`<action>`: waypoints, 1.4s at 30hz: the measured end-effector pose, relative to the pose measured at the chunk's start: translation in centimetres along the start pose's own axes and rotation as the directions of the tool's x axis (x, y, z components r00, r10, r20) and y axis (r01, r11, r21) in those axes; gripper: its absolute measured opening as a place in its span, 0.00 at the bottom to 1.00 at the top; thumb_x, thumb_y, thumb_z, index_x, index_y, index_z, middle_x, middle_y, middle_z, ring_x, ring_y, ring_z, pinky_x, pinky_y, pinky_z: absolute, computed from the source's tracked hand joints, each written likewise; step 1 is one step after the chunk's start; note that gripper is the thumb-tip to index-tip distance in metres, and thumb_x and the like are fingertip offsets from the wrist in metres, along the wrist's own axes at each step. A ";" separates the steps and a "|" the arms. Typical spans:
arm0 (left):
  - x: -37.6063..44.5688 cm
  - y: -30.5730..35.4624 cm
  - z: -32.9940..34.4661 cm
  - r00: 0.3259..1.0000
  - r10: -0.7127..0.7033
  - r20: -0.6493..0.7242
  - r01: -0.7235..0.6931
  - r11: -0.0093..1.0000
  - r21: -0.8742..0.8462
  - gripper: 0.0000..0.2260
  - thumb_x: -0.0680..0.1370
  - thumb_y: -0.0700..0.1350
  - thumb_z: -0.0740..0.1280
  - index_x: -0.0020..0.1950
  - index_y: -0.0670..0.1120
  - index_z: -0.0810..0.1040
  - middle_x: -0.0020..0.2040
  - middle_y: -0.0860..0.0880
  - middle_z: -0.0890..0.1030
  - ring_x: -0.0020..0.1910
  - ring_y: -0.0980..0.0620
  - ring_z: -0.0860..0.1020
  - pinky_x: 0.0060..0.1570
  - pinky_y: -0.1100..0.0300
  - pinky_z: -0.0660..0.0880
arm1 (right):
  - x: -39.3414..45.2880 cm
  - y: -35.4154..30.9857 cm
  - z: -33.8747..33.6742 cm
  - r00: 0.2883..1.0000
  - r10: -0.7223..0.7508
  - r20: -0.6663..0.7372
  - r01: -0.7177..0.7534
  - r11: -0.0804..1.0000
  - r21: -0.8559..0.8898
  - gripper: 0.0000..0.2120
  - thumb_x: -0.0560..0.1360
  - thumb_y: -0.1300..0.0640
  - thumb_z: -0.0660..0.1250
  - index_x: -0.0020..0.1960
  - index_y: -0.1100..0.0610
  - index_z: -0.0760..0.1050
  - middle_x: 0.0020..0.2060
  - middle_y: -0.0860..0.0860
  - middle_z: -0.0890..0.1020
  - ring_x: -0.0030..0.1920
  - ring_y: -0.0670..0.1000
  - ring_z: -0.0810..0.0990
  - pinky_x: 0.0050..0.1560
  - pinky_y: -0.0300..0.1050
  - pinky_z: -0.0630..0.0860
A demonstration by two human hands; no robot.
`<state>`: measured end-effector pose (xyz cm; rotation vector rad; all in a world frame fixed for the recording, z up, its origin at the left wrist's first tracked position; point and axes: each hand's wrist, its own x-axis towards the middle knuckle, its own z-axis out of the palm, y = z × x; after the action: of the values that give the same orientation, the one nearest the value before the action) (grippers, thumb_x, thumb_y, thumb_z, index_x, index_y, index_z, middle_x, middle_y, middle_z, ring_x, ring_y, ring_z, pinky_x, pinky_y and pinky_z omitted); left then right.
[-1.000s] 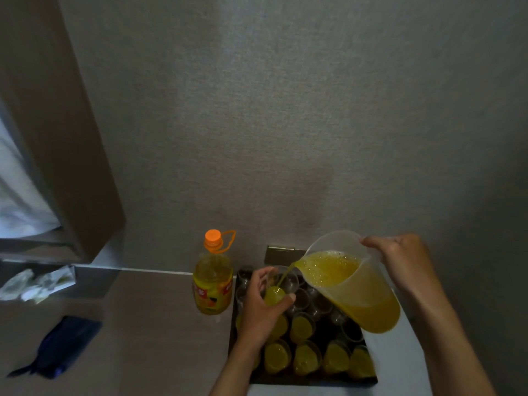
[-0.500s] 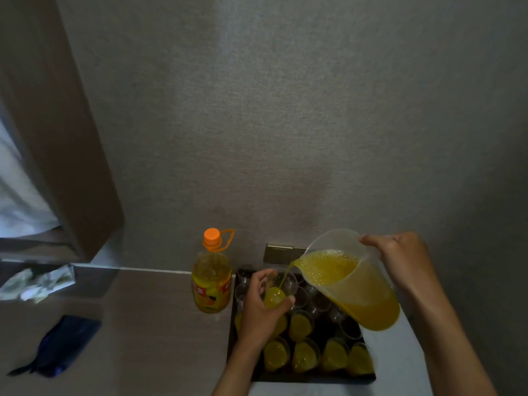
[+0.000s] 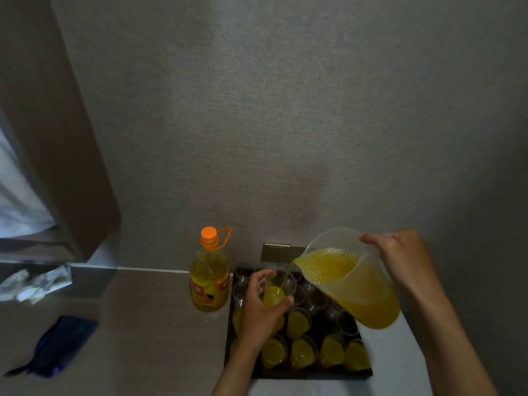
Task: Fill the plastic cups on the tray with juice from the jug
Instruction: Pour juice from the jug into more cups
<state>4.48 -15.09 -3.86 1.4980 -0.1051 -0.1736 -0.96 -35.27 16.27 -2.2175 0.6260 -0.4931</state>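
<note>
The bottle [image 3: 210, 281] stands just left of the tray [image 3: 314, 375]. Filled cups [image 3: 302, 353] sit along the tray's near side, the jug [image 3: 351, 281] tilted above its right.

Dim, grainy wide-angle view, edges bowed and darkened, soft shadow on the wall [image 3: 285, 110].

My left hand [image 3: 258, 305] and right hand [image 3: 400, 261] are bare, no rings, no watch, no glove. Both forearms run uncovered to the frame's lower edge; no sleeve shows on either.
</note>
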 end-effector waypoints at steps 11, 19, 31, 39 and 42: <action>-0.1 -0.3 0.2 1.000 0.005 0.004 -0.005 1.000 -0.014 0.27 0.69 0.38 0.81 0.63 0.54 0.75 0.60 0.65 0.80 0.63 0.63 0.77 0.64 0.57 0.76 | -1.0 -0.6 -0.1 0.999 0.044 0.012 -0.044 0.999 0.003 0.23 0.61 0.36 0.69 0.26 0.56 0.71 0.25 0.58 0.72 0.29 0.62 0.76 0.42 0.64 0.80; -0.5 0.0 0.2 1.000 -0.006 0.023 0.007 1.000 -0.029 0.27 0.69 0.38 0.80 0.63 0.54 0.75 0.61 0.61 0.80 0.59 0.68 0.77 0.54 0.68 0.76 | -0.7 -0.1 0.0 0.999 0.029 0.025 -0.029 0.999 0.015 0.33 0.61 0.33 0.67 0.33 0.66 0.78 0.32 0.63 0.82 0.38 0.67 0.83 0.46 0.63 0.81; -0.7 -0.2 0.2 1.000 0.004 0.012 -0.003 1.000 -0.008 0.28 0.68 0.41 0.81 0.63 0.57 0.75 0.60 0.64 0.80 0.62 0.64 0.77 0.62 0.59 0.76 | -1.1 0.0 0.0 0.999 0.030 -0.009 -0.031 0.999 -0.012 0.22 0.62 0.37 0.69 0.24 0.54 0.69 0.23 0.52 0.70 0.28 0.59 0.74 0.43 0.65 0.79; -1.0 0.2 0.1 1.000 -0.004 0.024 0.004 1.000 0.003 0.28 0.69 0.42 0.81 0.63 0.58 0.74 0.60 0.66 0.79 0.59 0.67 0.77 0.55 0.67 0.76 | -0.8 0.5 0.2 1.000 -0.004 -0.003 0.004 1.000 -0.023 0.25 0.69 0.42 0.72 0.22 0.53 0.67 0.21 0.50 0.67 0.26 0.54 0.70 0.44 0.64 0.79; -1.0 0.3 0.1 1.000 -0.007 0.029 0.007 1.000 0.006 0.28 0.69 0.41 0.81 0.63 0.58 0.74 0.60 0.65 0.79 0.59 0.68 0.77 0.54 0.68 0.76 | -0.7 0.6 0.1 1.000 0.005 0.018 -0.004 0.999 -0.034 0.26 0.67 0.39 0.71 0.25 0.58 0.70 0.22 0.56 0.73 0.29 0.63 0.77 0.49 0.64 0.80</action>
<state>3.48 -14.97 -3.56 1.5018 -0.1232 -0.2008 -1.61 -35.15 15.66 -2.2498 0.6341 -0.4633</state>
